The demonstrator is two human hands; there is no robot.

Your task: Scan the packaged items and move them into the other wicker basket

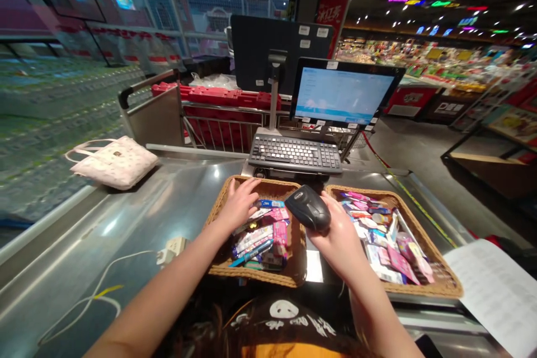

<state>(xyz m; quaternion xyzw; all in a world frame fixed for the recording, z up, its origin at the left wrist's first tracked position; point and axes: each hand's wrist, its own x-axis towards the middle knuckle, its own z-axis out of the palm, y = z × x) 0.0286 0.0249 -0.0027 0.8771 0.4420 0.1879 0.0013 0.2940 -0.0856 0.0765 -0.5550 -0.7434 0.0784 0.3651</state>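
A black handheld barcode scanner (309, 208) is gripped in my right hand (338, 235), held up between two woven baskets. My left hand (239, 207) reaches over the far left part of the left basket (262, 276), its fingers stretched out and apart, with nothing visible in them. Under and beside it lie small packets, including a blue pen-shaped pack (251, 253) and a pink packet (280, 238). The right basket (419, 290) holds a similar jumble, with a pink packet (400, 263) near its front; my right hand covers part of its left side.
Behind the baskets are a keyboard (296, 154) and a lit monitor (344, 95). A pale handbag (115, 162) sits on the metal counter (180, 201) at left, near a white power adapter (173, 249) with a cable. Printed paper (495, 291) lies at right. A shopping cart stands beyond.
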